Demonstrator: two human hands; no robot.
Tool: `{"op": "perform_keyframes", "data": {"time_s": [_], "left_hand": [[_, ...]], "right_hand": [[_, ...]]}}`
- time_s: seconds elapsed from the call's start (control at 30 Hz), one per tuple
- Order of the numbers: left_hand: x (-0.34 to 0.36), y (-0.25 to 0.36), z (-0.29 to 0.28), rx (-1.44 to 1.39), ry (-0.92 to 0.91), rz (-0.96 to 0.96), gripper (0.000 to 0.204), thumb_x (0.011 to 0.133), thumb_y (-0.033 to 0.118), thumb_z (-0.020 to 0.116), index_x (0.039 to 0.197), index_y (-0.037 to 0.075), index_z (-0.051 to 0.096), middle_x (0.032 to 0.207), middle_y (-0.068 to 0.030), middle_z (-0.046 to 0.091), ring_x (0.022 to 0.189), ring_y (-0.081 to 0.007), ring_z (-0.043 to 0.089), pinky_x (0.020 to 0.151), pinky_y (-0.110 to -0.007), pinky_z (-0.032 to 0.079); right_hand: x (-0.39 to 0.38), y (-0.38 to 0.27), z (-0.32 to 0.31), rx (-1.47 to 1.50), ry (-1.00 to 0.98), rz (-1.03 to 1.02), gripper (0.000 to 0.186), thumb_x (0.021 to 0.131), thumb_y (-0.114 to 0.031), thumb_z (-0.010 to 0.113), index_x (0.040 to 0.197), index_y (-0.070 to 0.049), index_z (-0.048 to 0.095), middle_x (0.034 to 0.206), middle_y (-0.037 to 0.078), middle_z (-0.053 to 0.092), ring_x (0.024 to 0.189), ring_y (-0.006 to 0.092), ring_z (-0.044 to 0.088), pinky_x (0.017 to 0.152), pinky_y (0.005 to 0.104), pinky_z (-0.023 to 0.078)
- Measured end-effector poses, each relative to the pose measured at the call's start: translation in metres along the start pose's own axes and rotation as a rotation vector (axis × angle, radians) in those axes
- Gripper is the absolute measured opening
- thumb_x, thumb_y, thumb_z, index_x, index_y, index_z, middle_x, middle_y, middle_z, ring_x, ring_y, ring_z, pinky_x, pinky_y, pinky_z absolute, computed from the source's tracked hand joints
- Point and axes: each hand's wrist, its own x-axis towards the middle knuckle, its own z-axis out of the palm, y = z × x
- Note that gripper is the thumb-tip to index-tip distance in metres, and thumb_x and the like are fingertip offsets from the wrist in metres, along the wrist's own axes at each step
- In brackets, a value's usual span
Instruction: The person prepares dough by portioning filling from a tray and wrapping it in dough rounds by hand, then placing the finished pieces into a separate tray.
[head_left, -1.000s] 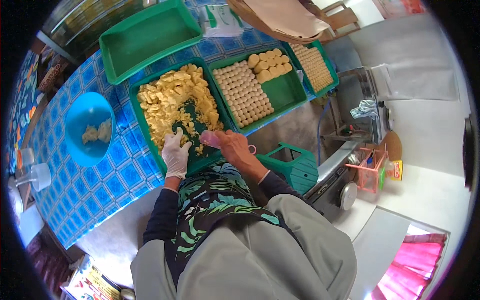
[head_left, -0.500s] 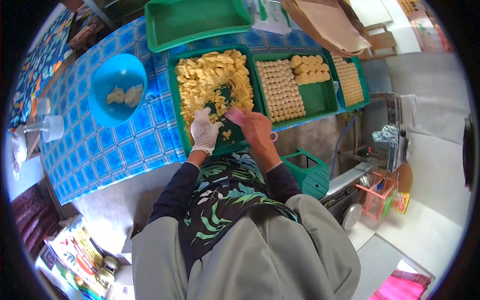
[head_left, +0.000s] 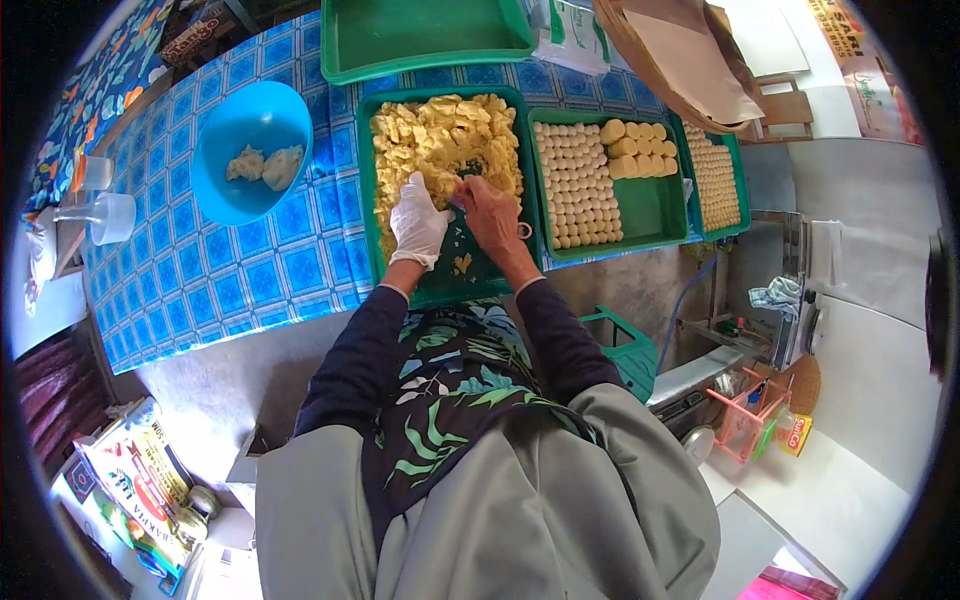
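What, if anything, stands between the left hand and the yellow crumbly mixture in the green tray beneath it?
Nothing visible, apart from the white glove on the left hand. Its fingers reach the yellow crumbly mixture; the right hand is beside it, not between.

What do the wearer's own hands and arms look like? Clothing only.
Left hand: thin, wrinkled white glove, ending at the wrist. Right hand: bare, no glove. Both forearms: plain, dark navy long sleeves, stopping short of the hands. Loose grey cloth drapes higher up.
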Motion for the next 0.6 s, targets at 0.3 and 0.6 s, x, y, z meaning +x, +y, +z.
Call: {"op": "perform_keyframes", "data": {"time_s": [0.3,0.6], "left_hand": [[-0.019,-0.02,0.001,-0.224,0.08,0.079,0.045,0.067,0.025,0.083,0.101,0.007,0.06,0.097,-0.0167,0.065,0.091,-0.036,0.064,0.077,-0.043,0.051],[-0.037,-0.035,0.009,-0.372,0.151,0.277,0.031,0.078,0.013,0.072,0.108,0.004,0.069,0.102,-0.0171,0.067,0.095,-0.0339,0.064,0.082,-0.039,0.051]], "right_hand": [[-0.043,-0.025,-0.017,-0.369,-0.121,-0.324,0.028,0.076,-0.002,0.06,0.103,-0.002,0.054,0.086,0.012,0.057,0.08,0.0279,0.06,0.067,0.0392,0.049],[-0.063,-0.036,-0.026,-0.421,-0.126,-0.25,0.034,0.077,-0.004,0.059,0.11,-0.001,0.056,0.088,0.012,0.058,0.082,0.0279,0.061,0.068,0.0383,0.05]]}}
